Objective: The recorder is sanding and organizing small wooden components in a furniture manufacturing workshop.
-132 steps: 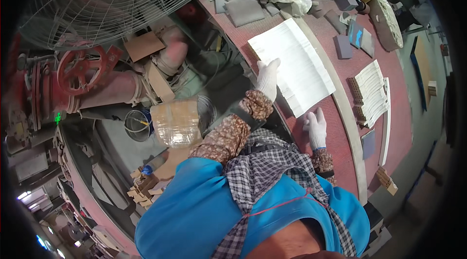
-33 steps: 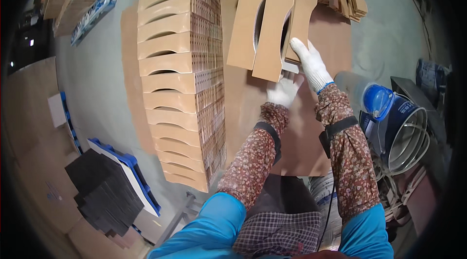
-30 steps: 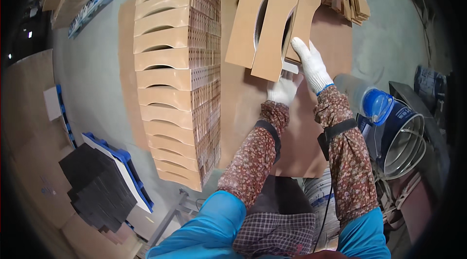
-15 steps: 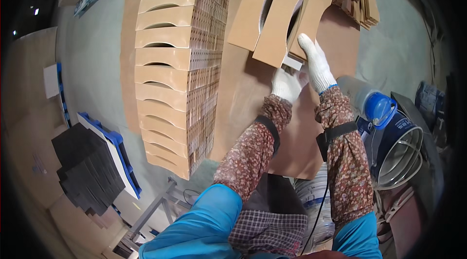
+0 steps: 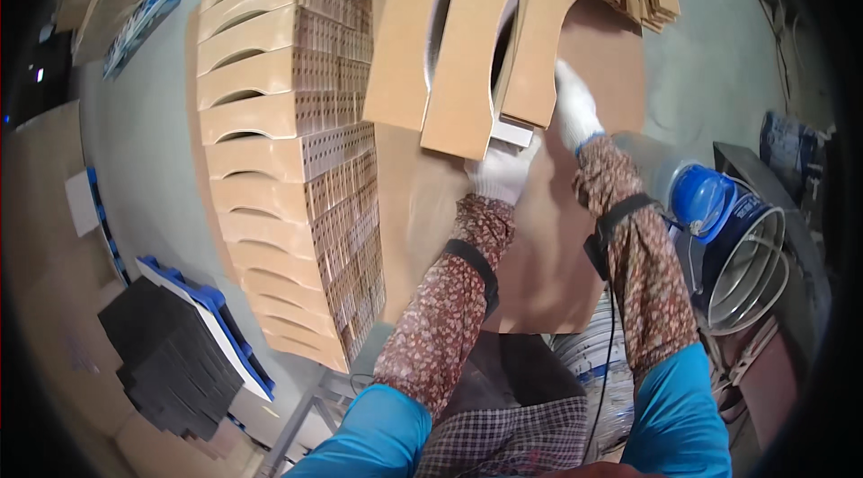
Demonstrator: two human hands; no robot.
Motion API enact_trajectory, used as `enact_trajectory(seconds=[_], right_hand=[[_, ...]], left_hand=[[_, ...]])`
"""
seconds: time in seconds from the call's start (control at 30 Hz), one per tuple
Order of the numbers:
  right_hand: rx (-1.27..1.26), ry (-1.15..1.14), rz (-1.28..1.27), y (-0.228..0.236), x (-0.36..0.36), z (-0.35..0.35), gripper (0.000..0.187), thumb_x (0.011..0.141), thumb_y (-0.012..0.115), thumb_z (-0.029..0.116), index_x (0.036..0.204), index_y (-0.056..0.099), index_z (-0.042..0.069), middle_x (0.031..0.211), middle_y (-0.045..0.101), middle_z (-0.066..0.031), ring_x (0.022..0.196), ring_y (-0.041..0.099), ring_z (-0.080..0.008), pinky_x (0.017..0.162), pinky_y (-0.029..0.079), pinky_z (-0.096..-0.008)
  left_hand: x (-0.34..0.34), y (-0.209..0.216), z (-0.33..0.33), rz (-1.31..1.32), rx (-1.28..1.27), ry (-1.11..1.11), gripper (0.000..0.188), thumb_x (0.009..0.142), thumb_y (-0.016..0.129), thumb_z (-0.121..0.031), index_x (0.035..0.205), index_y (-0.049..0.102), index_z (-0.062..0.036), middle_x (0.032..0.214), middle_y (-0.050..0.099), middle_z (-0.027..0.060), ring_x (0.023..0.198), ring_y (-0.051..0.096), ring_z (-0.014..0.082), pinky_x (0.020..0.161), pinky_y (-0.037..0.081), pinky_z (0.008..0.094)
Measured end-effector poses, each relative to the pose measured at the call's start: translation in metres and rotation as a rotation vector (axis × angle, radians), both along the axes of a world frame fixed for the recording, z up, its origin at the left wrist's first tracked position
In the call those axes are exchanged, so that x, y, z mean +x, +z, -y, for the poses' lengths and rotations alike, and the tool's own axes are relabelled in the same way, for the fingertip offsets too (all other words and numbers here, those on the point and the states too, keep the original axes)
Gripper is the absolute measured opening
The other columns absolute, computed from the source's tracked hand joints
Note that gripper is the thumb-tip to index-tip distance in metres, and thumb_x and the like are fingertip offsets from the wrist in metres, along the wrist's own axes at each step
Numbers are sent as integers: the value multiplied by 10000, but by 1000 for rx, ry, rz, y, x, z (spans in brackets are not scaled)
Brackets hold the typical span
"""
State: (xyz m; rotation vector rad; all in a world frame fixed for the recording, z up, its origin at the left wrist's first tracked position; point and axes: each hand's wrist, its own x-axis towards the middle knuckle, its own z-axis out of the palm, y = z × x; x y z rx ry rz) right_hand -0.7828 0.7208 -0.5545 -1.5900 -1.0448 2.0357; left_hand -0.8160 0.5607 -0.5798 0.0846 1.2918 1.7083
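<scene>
Two gloved hands [image 5: 578,105] at tan boards [image 5: 475,47], left at near end, right alongside

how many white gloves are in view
2: one on the left hand, at the lower end of the tan curved pieces; the other on the right hand, beside them.

Your two arms reach forward from the lower edge, slanting toward each other. Blue upper sleeves give way to brown flowered coverings on your left forearm [image 5: 431,321] and right forearm [image 5: 652,298], each circled by a dark band. Your left hand [image 5: 502,174], white-gloved, sits nearer your body, its fingers mostly hidden. Your right hand [image 5: 575,105], also white-gloved, extends farther ahead, pointing away from you, its fingers partly hidden.
</scene>
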Motion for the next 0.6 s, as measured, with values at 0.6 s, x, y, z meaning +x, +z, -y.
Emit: enact_trajectory(seconds=[0.6], right_hand=[[729, 814, 377, -100, -4, -97, 554, 1047, 472, 477, 1256, 639, -8, 1133, 728, -252, 1075, 701, -374, 915, 546, -451]], left_hand=[[5, 8, 37, -679, -395, -184, 492, 833, 754, -348, 1220, 631, -71, 1217, 706, 38, 1120, 655, 203, 991, 512, 378]])
